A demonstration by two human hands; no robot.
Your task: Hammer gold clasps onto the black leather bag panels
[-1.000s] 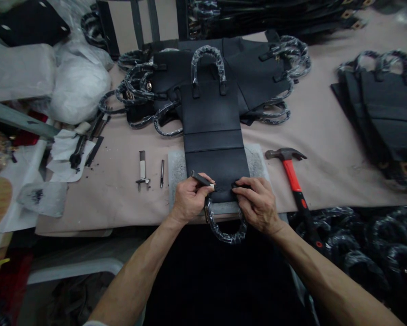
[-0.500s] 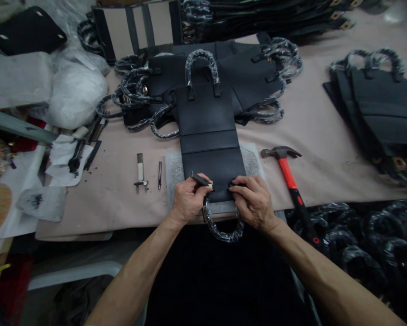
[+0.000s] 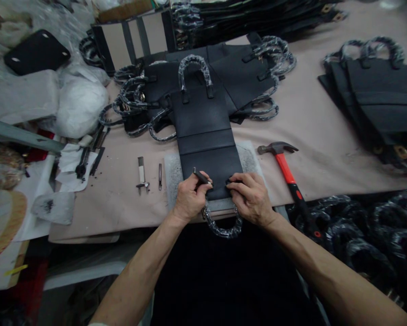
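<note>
A flat black leather bag panel (image 3: 206,149) lies lengthwise on a grey pad (image 3: 252,158) at the table's near edge. One plastic-wrapped handle (image 3: 193,68) stands at its far end, another wrapped handle (image 3: 222,228) hangs over the table edge between my hands. My left hand (image 3: 189,197) is closed, pinching the handle's left strap tab (image 3: 201,176) lifted off the panel. My right hand (image 3: 252,197) is closed, its fingers pressing the right strap tab (image 3: 231,182) onto the panel.
A red-handled hammer (image 3: 284,170) lies right of the pad. Small metal punches (image 3: 142,174) lie to its left, with more tools on paper (image 3: 83,160). Piles of black bag panels with wrapped handles sit behind (image 3: 244,72) and at right (image 3: 380,90). White bundles (image 3: 79,102) sit at left.
The view has drifted so everything sits slightly higher and leftward in frame. My hands keep their grip on the near handle's tabs; the left tab looks a little more folded in.
</note>
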